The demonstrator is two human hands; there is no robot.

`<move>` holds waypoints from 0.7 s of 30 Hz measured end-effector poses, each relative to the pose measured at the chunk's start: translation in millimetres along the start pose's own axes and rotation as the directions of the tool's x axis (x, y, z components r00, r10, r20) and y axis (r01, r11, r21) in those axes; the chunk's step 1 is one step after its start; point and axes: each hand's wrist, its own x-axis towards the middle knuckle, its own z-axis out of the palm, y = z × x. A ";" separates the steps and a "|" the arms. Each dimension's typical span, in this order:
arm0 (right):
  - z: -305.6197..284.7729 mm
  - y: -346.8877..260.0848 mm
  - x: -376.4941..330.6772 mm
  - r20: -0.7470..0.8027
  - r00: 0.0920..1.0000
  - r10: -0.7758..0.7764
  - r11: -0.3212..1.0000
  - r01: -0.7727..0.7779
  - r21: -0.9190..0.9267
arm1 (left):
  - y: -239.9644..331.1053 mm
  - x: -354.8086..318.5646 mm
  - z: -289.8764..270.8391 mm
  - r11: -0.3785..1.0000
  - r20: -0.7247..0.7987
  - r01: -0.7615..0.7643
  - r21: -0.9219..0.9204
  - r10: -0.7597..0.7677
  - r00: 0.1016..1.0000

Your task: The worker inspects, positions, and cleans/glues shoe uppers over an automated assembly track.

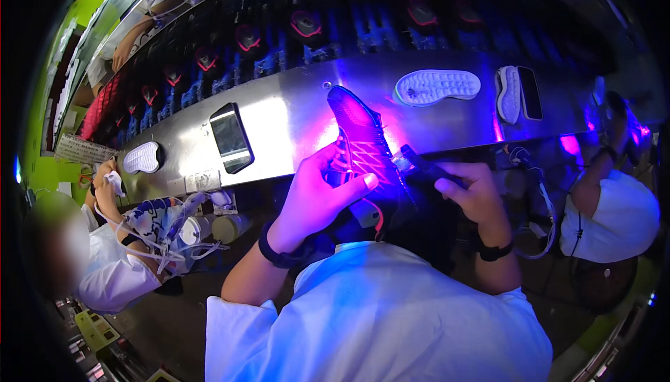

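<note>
My left hand grips a dark shoe upper along its left side, with the thumb across its lower part. The toe points away from me toward the metal bench, and purple-red light makes its lacing glow pink. My right hand is closed around a dark-handled tool. That tool's pale tip is close to the upper's right side; I cannot tell whether it touches, nor the tool's exact kind. On the bench past the shoe lies a white shoe sole.
A smartphone lies left on the metal bench. More white soles, one at right beside a dark phone, lie there too. Behind runs a dark rack with several shoe uppers. People work at left and right; a cable hangs at right.
</note>
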 end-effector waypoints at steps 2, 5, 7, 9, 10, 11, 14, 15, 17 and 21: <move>-8.4 6.1 3.9 0.049 0.996 -0.071 0.997 0.069 0.036 | -3.2 4.5 2.1 0.999 -0.030 -0.032 0.013 0.033 0.999; -21.9 4.6 0.4 0.096 0.986 -0.138 0.988 0.145 -0.060 | 1.1 6.5 4.3 0.999 -0.090 -0.038 0.027 0.040 0.995; -28.9 5.4 -3.3 0.094 0.983 -0.155 0.982 0.164 -0.097 | 1.2 10.5 2.3 0.999 -0.096 -0.018 0.037 0.021 0.995; -32.9 4.6 -5.0 0.097 0.983 -0.159 0.977 0.171 -0.126 | -0.6 11.0 5.4 0.999 -0.121 -0.034 0.001 0.034 0.992; -33.6 5.5 -5.9 0.112 0.980 -0.163 0.976 0.177 -0.130 | -1.8 10.7 5.2 0.998 -0.131 -0.050 -0.032 0.045 0.990; -34.0 6.7 -7.7 0.092 0.979 -0.184 0.963 0.198 -0.182 | -7.6 11.5 1.5 0.997 -0.132 -0.071 0.008 0.072 0.989; -26.6 2.1 -12.1 0.086 0.976 -0.202 0.948 0.217 -0.234 | -16.5 7.6 -3.7 0.992 -0.164 -0.067 -0.105 0.049 0.985; -23.6 0.3 -14.4 0.059 0.972 -0.226 0.937 0.234 -0.258 | -12.9 5.2 -3.0 0.985 -0.170 -0.061 -0.160 0.033 0.985; -13.8 -6.9 -17.2 0.004 0.952 -0.307 0.909 0.295 -0.295 | -9.0 0.2 -2.3 0.972 -0.180 -0.023 -0.233 -0.020 0.983; -3.5 -29.7 -19.8 0.000 0.951 -0.308 0.893 0.289 -0.345 | -16.1 -10.8 -8.1 0.909 -0.099 0.096 -0.405 -0.148 0.984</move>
